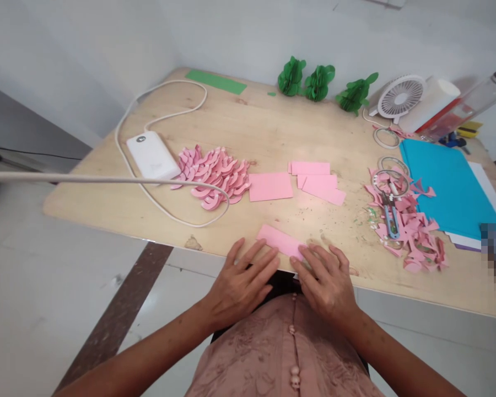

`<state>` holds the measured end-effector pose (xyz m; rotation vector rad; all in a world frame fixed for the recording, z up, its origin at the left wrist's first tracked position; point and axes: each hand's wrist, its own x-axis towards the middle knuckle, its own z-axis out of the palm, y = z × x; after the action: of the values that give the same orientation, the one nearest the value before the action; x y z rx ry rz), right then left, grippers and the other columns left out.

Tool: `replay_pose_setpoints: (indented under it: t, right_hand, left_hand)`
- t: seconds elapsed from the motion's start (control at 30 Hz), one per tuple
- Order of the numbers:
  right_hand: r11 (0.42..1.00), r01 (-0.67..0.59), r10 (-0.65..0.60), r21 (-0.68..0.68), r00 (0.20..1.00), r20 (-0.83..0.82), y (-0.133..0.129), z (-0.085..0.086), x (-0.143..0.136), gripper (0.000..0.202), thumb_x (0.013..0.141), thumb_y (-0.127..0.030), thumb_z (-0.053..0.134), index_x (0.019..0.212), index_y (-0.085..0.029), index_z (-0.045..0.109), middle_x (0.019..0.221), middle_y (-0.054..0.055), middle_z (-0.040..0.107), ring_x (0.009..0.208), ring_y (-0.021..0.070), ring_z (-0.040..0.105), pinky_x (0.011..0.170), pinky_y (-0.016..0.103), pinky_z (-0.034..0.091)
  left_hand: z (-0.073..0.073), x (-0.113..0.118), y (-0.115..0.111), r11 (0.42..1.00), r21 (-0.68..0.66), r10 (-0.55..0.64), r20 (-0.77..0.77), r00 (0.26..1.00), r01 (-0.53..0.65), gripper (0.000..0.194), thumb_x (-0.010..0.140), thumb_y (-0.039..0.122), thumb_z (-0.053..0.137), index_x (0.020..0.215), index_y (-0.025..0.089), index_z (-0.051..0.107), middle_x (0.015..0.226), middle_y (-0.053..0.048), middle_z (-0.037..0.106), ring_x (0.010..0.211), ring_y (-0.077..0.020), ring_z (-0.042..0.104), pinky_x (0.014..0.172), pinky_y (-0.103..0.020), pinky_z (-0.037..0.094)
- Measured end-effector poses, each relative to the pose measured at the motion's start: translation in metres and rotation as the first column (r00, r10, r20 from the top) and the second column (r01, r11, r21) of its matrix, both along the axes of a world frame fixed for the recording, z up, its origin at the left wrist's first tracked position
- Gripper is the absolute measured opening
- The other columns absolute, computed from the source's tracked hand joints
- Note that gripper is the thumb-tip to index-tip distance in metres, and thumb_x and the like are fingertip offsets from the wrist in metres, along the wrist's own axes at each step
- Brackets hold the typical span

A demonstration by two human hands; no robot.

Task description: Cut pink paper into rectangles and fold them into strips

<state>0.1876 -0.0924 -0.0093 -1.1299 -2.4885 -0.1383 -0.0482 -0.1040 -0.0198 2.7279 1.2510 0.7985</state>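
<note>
A narrow pink paper strip (pixel 281 240) lies at the table's front edge, slanting down to the right. My left hand (pixel 248 275) rests with fingers stretched out over its left and lower side. On the right end of the strip lie the fingertips of my right hand (pixel 324 275), its fingers spread. Beyond the hands sits a larger pink paper rectangle (pixel 270 187), with several smaller pink pieces (pixel 320 182) to its right. A heap of curved pink paper cutouts (pixel 215 173) lies left of the rectangle.
A white power bank (pixel 152 155) with a looping white cable stands at left. Pink scraps (pixel 413 237), small blue-handled snips (pixel 391 218) and tape rings (pixel 391 182) lie at right, beside blue sheets (pixel 446 187). Green paper shapes (pixel 319 82) and a fan (pixel 400 96) line the wall.
</note>
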Motion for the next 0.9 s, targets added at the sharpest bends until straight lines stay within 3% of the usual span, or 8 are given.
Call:
replay_pose_setpoints:
  t: [0.17, 0.33, 0.43, 0.63, 0.73, 0.9]
  right_hand:
    - [1.000, -0.011, 0.011, -0.006, 1.000, -0.001, 0.000, 0.000, 0.001, 0.031, 0.087, -0.019, 0.058, 0.118, -0.021, 0.063, 0.126, 0.008, 0.063, 0.119, 0.0276, 0.052, 0.106, 0.053, 0.030]
    - [1.000, -0.007, 0.007, -0.015, 1.000, 0.011, 0.000, -0.001, 0.001, 0.031, 0.086, -0.018, 0.058, 0.117, -0.022, 0.063, 0.126, 0.007, 0.063, 0.119, 0.0270, 0.053, 0.106, 0.052, 0.030]
    - [1.000, -0.008, 0.008, -0.013, 1.000, 0.013, 0.000, -0.001, 0.001, 0.030, 0.086, -0.018, 0.058, 0.116, -0.022, 0.063, 0.126, 0.007, 0.063, 0.119, 0.0272, 0.053, 0.106, 0.052, 0.030]
    - [1.000, -0.005, 0.005, -0.023, 1.000, 0.007, 0.000, -0.001, 0.001, 0.031, 0.087, -0.019, 0.059, 0.117, -0.021, 0.063, 0.126, 0.007, 0.063, 0.119, 0.0269, 0.052, 0.106, 0.052, 0.030]
    - [0.999, 0.002, -0.002, -0.039, 1.000, 0.004, -0.001, 0.004, 0.000, 0.030, 0.087, -0.018, 0.058, 0.117, -0.021, 0.063, 0.125, 0.007, 0.063, 0.118, 0.0272, 0.052, 0.105, 0.052, 0.029]
    - [0.997, 0.034, -0.037, -0.066, 0.998, -0.045, 0.001, 0.014, -0.015, 0.028, 0.087, -0.023, 0.058, 0.115, -0.021, 0.064, 0.123, 0.008, 0.064, 0.120, 0.0287, 0.051, 0.106, 0.052, 0.028]
  left_hand:
    - [-0.001, 0.008, 0.001, 1.000, -0.003, 0.023, -0.030, 0.999, -0.023, 0.038, 0.090, 0.030, 0.054, 0.127, 0.020, 0.054, 0.135, -0.007, 0.057, 0.138, -0.0282, 0.036, 0.116, -0.056, 0.014]
    - [0.002, -0.016, 0.011, 0.989, 0.032, 0.147, -0.046, 0.988, -0.146, 0.043, 0.089, 0.027, 0.055, 0.131, 0.018, 0.048, 0.130, -0.009, 0.060, 0.134, -0.0294, 0.041, 0.114, -0.058, 0.018]
    - [0.003, -0.025, 0.014, 0.988, 0.040, 0.154, -0.063, 0.986, -0.152, 0.049, 0.088, 0.022, 0.057, 0.134, 0.017, 0.043, 0.128, -0.011, 0.061, 0.133, -0.0314, 0.042, 0.112, -0.060, 0.021]
    - [0.002, -0.021, 0.016, 0.997, 0.060, 0.055, 0.045, 0.997, -0.057, 0.054, 0.087, 0.019, 0.056, 0.138, 0.016, 0.037, 0.129, -0.012, 0.060, 0.138, -0.0301, 0.034, 0.110, -0.060, 0.027]
    - [0.001, -0.019, 0.018, 0.999, 0.045, -0.026, 0.026, 0.999, 0.025, 0.048, 0.088, 0.019, 0.055, 0.134, 0.014, 0.041, 0.131, -0.013, 0.059, 0.137, -0.0289, 0.037, 0.111, -0.058, 0.027]
    - [-0.004, -0.020, 0.020, 0.997, 0.061, -0.043, 0.018, 0.999, 0.042, 0.044, 0.087, 0.018, 0.056, 0.129, 0.011, 0.045, 0.130, -0.016, 0.059, 0.134, -0.0286, 0.041, 0.111, -0.056, 0.029]
